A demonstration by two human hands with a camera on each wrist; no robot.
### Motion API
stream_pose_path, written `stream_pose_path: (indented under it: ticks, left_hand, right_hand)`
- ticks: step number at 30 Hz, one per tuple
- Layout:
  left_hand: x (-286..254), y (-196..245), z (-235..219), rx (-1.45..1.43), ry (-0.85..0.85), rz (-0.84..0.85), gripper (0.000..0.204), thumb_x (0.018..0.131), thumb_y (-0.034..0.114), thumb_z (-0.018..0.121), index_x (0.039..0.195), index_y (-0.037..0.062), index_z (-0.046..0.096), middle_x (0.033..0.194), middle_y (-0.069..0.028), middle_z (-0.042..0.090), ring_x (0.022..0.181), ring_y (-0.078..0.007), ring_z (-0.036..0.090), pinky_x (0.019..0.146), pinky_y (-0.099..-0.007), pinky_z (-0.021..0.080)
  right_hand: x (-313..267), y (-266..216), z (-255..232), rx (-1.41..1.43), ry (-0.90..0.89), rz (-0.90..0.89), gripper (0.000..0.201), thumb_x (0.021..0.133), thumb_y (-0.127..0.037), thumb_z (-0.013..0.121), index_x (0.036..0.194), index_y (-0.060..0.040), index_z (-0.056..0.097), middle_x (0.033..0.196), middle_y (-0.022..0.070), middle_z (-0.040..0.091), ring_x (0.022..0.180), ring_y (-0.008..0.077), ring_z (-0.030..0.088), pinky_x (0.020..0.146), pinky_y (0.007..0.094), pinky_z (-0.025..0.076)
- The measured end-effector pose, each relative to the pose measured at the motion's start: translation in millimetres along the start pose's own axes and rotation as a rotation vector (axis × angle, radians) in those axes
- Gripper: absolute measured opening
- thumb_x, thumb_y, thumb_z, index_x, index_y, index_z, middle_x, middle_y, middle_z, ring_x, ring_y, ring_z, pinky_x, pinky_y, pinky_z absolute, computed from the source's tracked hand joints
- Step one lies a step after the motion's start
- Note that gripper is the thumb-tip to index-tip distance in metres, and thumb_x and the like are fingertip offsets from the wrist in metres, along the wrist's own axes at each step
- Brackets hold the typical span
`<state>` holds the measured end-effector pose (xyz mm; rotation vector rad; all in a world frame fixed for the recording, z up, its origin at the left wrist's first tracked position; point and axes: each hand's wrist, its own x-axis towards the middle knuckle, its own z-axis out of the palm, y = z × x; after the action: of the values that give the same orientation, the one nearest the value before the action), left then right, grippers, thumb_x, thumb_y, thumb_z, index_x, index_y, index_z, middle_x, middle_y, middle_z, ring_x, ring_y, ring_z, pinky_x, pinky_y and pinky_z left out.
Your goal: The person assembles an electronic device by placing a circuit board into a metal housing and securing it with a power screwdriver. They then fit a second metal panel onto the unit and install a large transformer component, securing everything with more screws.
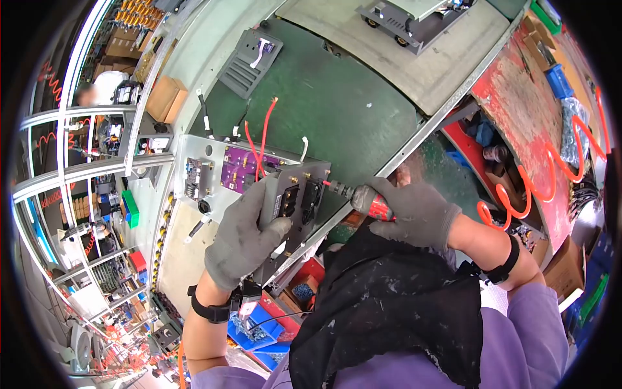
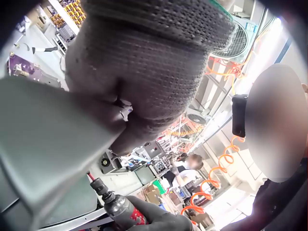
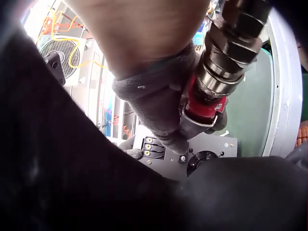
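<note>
Bracing the dark panel (image 1: 295,201) upright on the metal chassis (image 1: 194,188), your left hand (image 1: 243,236) lies wrapped over its near edge, thumb curled on its face, so it cannot shift. Your right hand (image 1: 418,211) is closed tight round the red pneumatic screwdriver (image 1: 369,202), held level so its bit meets the panel's right edge squarely.

Gloved fingers (image 3: 159,110) — red screwdriver (image 3: 207,103)

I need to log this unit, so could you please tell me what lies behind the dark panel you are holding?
Behind the dark panel sits a grey metal chassis with a purple circuit board and red wires. The panel and left hand cover the rest.
</note>
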<state>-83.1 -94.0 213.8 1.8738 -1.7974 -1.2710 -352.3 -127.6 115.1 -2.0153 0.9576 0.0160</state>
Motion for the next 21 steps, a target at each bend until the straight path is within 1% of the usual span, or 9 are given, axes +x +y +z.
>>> stream_pose_path:
  ticks: [3,8,10,13,15,16,17,20,21]
  left_hand:
    - [1.7,-3.9,-2.7,-0.02,-0.009,0.024,0.056,0.077,0.011,0.063,0.13,0.0018,0.047,0.102,-0.0174,0.062,0.091,-0.0266,0.063,0.081,-0.036,0.049]
    - [4.2,-0.1,-5.7,-0.103,-0.058,-0.09,0.063,0.076,0.021,0.064,0.132,0.0006,0.045,0.111,-0.0135,0.062,0.101,-0.0202,0.058,0.09,-0.0348,0.045]
    - [2.9,-2.7,-4.9,-0.068,-0.044,-0.055,0.062,0.076,0.016,0.064,0.133,0.0009,0.044,0.11,-0.0149,0.062,0.098,-0.0215,0.059,0.087,-0.0349,0.046]
    - [-11.6,-9.1,-4.4,-0.146,0.008,-0.033,0.062,0.077,0.011,0.065,0.134,0.0003,0.043,0.112,-0.0163,0.061,0.099,-0.0229,0.061,0.087,-0.0346,0.047]
    - [-8.9,-13.6,3.2,-0.272,0.074,-0.042,0.067,0.077,0.012,0.069,0.136,-0.0014,0.04,0.119,-0.0167,0.058,0.104,-0.0235,0.06,0.091,-0.0349,0.047]
    - [-13.3,-11.4,-0.1,-0.264,0.098,-0.066,0.069,0.077,0.012,0.071,0.137,-0.0024,0.039,0.122,-0.017,0.057,0.107,-0.0241,0.059,0.093,-0.0356,0.047]
    - [-17.5,5.4,-8.7,-0.331,0.081,-0.2,0.07,0.078,0.014,0.073,0.137,-0.0031,0.039,0.126,-0.0174,0.053,0.11,-0.0247,0.057,0.093,-0.0376,0.048]
    - [-50.2,-32.5,-21.9,-0.417,0.229,-0.212,0.065,0.081,0.015,0.072,0.135,-0.003,0.041,0.124,-0.0149,0.055,0.112,-0.0223,0.055,0.092,-0.0353,0.047]
    - [-62.0,-43.3,-24.0,-0.413,0.285,-0.211,0.059,0.084,0.013,0.068,0.135,-0.0028,0.042,0.124,-0.0134,0.055,0.112,-0.0211,0.055,0.093,-0.0344,0.046]
  right_hand:
    - [3.9,1.2,-1.1,-0.016,-0.046,0.02,0.06,0.084,-0.046,0.059,0.127,-0.0101,0.039,0.079,0.0168,0.066,0.08,0.0375,0.066,0.096,0.0643,0.026]
    - [8.3,1.3,-5.0,-0.076,-0.024,-0.002,0.072,0.08,-0.05,0.063,0.131,-0.0084,0.035,0.08,0.0184,0.066,0.081,0.037,0.066,0.098,0.0607,0.026]
    - [6.6,4.4,-9.2,-0.096,-0.029,0.002,0.079,0.077,-0.052,0.065,0.134,-0.0077,0.033,0.082,0.0192,0.066,0.081,0.0371,0.066,0.099,0.059,0.026]
    - [-1.9,36.8,-19.3,-0.063,0.076,-0.041,0.085,0.073,-0.051,0.069,0.137,-0.0083,0.033,0.086,0.0195,0.066,0.084,0.0368,0.065,0.094,0.0508,0.037]
    - [-14.3,108.8,-47.6,0.164,0.141,0.304,0.078,0.073,-0.045,0.071,0.136,-0.0109,0.039,0.09,0.0188,0.066,0.086,0.0359,0.065,0.083,0.0418,0.047]
    - [-21.6,180.7,-35.3,0.159,0.314,0.354,0.063,0.075,-0.037,0.07,0.128,-0.0121,0.047,0.089,0.0161,0.066,0.085,0.0327,0.065,0.072,0.0349,0.05]
    - [-28.6,174.7,-68.8,0.11,0.457,0.495,0.056,0.075,-0.031,0.07,0.123,-0.012,0.049,0.086,0.0132,0.065,0.081,0.028,0.065,0.072,0.036,0.05]
    - [-72.6,343.8,-80.0,-0.744,0.433,0.518,0.031,0.084,-0.015,0.059,0.115,-0.0184,0.059,0.115,0.0093,0.06,0.099,0.0253,0.061,0.081,0.0371,0.05]
    - [-93.8,450.7,-73.7,-0.682,0.444,0.61,0.032,0.086,-0.018,0.056,0.119,-0.0175,0.057,0.124,0.0154,0.053,0.105,0.0274,0.058,0.085,0.0393,0.049]
